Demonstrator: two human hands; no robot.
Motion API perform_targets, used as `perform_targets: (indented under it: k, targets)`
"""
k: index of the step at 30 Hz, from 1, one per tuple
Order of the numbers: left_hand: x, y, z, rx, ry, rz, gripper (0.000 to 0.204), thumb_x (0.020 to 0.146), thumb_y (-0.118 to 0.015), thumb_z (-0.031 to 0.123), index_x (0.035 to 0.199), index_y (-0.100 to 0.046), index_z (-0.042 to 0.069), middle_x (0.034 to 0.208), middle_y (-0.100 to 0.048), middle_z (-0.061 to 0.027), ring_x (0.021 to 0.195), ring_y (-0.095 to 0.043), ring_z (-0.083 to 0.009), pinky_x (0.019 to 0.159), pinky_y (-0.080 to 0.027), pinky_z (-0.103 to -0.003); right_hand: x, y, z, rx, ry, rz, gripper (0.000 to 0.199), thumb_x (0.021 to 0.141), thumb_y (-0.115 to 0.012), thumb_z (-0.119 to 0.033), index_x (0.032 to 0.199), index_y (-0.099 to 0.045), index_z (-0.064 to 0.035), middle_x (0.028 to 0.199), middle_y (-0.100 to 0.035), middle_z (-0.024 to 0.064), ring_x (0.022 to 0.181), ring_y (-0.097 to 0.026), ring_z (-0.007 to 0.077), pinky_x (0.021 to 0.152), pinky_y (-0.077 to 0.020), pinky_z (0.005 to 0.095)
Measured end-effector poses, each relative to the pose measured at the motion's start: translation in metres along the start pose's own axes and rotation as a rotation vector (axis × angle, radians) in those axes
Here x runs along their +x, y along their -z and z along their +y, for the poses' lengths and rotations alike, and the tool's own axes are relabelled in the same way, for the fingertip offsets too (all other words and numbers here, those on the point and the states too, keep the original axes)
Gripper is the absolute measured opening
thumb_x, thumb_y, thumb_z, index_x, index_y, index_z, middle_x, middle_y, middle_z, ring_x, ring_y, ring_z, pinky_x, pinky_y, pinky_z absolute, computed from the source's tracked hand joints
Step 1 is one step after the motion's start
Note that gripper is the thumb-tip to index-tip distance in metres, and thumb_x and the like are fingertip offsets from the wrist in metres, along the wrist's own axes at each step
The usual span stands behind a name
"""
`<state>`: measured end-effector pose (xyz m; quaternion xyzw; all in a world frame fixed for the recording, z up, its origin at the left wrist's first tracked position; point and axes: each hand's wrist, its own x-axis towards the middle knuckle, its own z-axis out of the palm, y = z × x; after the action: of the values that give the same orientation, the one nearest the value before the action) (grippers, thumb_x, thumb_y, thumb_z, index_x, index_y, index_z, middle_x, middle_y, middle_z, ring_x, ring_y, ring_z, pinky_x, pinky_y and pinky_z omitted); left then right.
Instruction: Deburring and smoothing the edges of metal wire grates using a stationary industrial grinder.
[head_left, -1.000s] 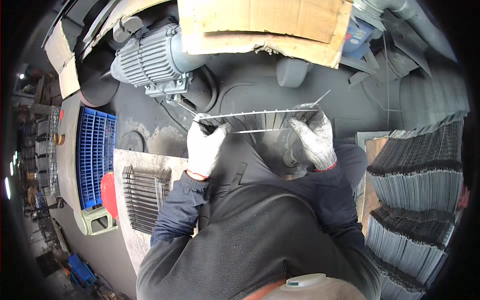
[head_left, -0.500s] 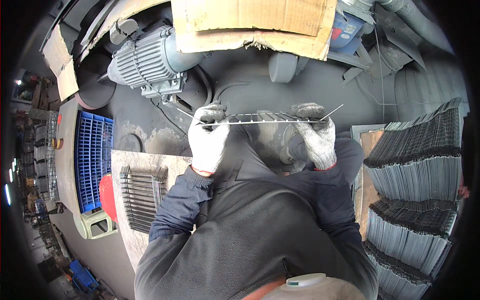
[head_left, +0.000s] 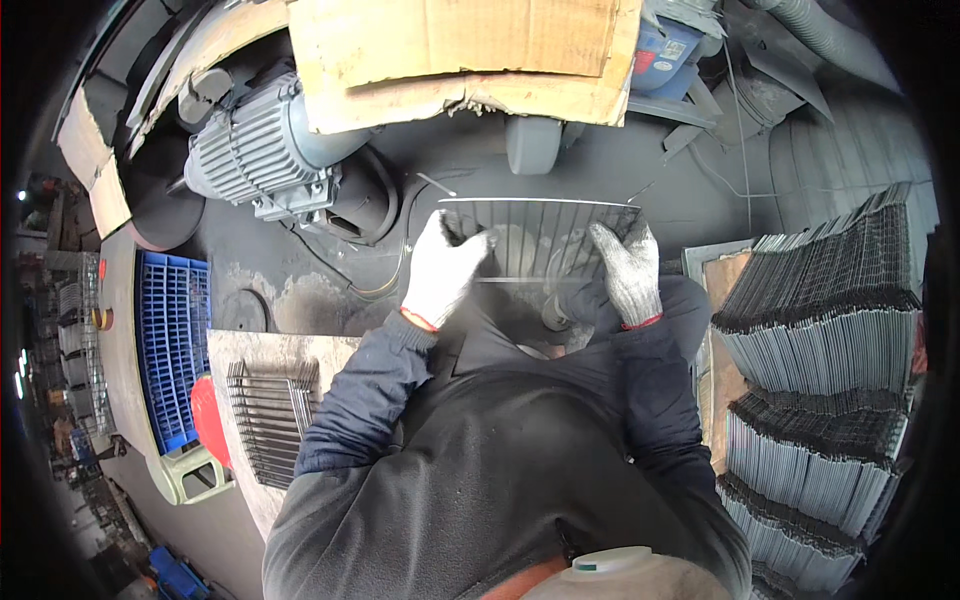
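Between my gloved hands is a wire rack (head_left: 540,201), a panel of thin parallel wires with a bright far bar and short prongs at its far corners. My left hand (head_left: 440,268), in a white knitted glove, is closed on the rack's left side with the thumb on top. On the right side my right hand (head_left: 631,272) grips it the same way, thumb pointing inward. The fingers beneath the rack are mostly hidden. The panel faces up toward me above my lap.
Tall stacks of similar wire racks (head_left: 810,360) stand at my right. A few more racks (head_left: 270,425) lie on a board (head_left: 225,350) at my left. Ahead are a grey electric motor (head_left: 255,150) and cardboard sheets (head_left: 460,50). A blue plastic crate (head_left: 175,350) stands far left.
The rack has tipped from nearly edge-on to showing its wire face. Both hands have turned with it and still hold its sides. The whole view has shifted slightly.
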<state>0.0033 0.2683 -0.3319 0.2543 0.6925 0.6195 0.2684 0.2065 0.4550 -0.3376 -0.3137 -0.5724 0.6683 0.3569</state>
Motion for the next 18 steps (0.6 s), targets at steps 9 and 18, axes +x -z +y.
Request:
perform_targets:
  k: [9, 18]
  targets:
    - [0.047, -0.069, -0.054, -0.193, 0.156, -0.127, 0.028, 0.096, -0.082, 0.021, 0.104, -0.064, 0.001, 0.089, -0.072, -0.0083, 0.075, -0.065, -0.0126, 0.069, -0.054, -0.031, 0.036, 0.046, 0.01, -0.059, -0.19, 0.15, 0.019, 0.1, -0.074, -0.004, 0.118, -0.071, 0.0004, 0.107, -0.076, 0.008, 0.09, -0.071, 0.0155, 0.081, -0.0589, 0.0319]
    - [0.038, 0.034, -0.024, -0.239, 0.403, -0.029, 0.025, 0.1, -0.075, 0.017, 0.113, -0.06, 0.002, 0.088, -0.07, -0.0078, 0.065, -0.067, -0.0143, 0.057, -0.057, -0.03, 0.042, -0.056, 0.041, -0.113, -0.134, 0.012, 0.012, 0.099, -0.079, -0.009, 0.103, -0.071, -0.0018, 0.086, -0.071, 0.0013, 0.071, -0.062, 0.0091, 0.064, -0.0514, 0.0282]
